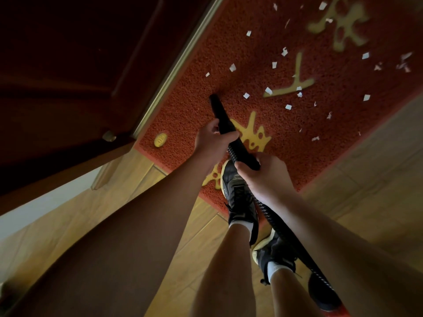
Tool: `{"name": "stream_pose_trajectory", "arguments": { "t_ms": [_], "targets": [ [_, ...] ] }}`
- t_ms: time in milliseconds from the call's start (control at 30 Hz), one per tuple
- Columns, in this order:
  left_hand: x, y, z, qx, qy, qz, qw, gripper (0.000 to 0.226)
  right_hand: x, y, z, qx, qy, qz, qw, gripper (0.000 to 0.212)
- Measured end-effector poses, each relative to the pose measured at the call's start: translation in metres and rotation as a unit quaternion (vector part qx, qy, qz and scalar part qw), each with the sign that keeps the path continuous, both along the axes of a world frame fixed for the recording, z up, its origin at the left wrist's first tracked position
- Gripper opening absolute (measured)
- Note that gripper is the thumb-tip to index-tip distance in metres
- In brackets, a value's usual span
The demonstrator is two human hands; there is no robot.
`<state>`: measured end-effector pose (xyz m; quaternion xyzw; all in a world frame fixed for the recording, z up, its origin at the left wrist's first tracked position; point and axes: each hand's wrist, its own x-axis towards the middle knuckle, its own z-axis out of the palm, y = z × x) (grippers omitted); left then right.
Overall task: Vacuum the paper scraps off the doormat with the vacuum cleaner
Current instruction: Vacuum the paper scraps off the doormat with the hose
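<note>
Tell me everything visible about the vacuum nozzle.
The vacuum nozzle is a black, smooth, plastic-looking tube tapering to a narrow tip. It slants down toward the red doormat; tip contact is unclear. The left hand grips its middle, the right hand its rear, where a ribbed black hose joins.

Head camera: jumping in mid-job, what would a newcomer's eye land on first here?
The red doormat fills the upper right, dotted with white paper scraps, most of them toward its far right. In the middle, the left hand and right hand grip the black vacuum nozzle, its tip pointing down at the mat just short of the nearest scraps. A dark door stands along the mat's left edge.
</note>
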<state>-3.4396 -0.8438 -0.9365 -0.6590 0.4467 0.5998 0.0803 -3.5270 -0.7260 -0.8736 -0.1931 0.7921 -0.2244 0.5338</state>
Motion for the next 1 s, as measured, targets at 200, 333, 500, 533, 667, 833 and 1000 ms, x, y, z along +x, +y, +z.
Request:
{"name": "stream_pose_trajectory", "arguments": {
  "t_ms": [200,333,500,533,667,833,1000],
  "targets": [
    [0.003,-0.003,0.003,0.008,0.011,0.002,1.000,0.071,0.003,-0.001,0.000,-0.001,0.003,0.002,1.000,0.038],
    [0.000,-0.012,0.002,0.004,0.007,0.001,1.000,0.101,-0.001,-0.009,-0.002,0.003,0.008,0.000,1.000,0.037],
    [-0.010,-0.023,0.000,-0.005,0.006,-0.002,1.000,0.099,-0.009,-0.019,-0.006,0.004,0.012,-0.003,1.000,0.037],
    [-0.011,-0.025,-0.001,-0.006,0.004,-0.004,1.000,0.096,-0.009,-0.021,-0.008,0.005,0.009,-0.007,1.000,0.036],
    [-0.016,-0.032,-0.004,-0.013,0.002,-0.013,1.000,0.092,-0.013,-0.028,-0.010,0.008,0.016,-0.010,1.000,0.036],
    [-0.019,-0.036,-0.008,-0.020,0.004,-0.023,1.000,0.096,-0.016,-0.033,-0.009,0.015,0.017,-0.015,1.000,0.029],
    [-0.026,-0.035,-0.008,-0.018,0.006,-0.042,0.999,0.085,-0.021,-0.030,-0.005,0.013,0.022,-0.020,0.999,0.038]
  ]
}}
